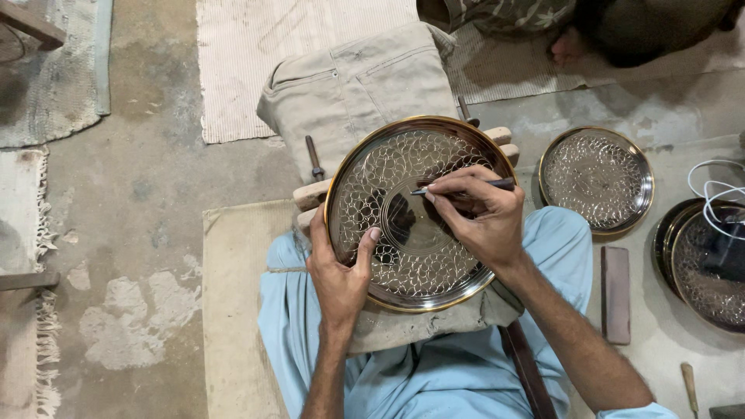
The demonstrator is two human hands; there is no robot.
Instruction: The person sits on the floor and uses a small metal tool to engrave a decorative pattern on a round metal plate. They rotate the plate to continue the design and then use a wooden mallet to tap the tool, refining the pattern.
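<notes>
A round metal plate (434,268) with a gold rim and an engraved leafy pattern rests tilted on a cloth-covered wooden support over my lap. My left hand (339,273) grips its lower left rim, thumb lying on the plate's face. My right hand (479,217) holds a thin dark engraving tool (500,184) like a pen, its tip touching the plate near the centre ring.
A second engraved plate (596,179) lies on the floor to the right, and two stacked ones (702,264) with a white cable sit at the right edge. A flat dark stone (615,294), folded beige trousers (357,85), mats and another person's foot (570,46) surround me.
</notes>
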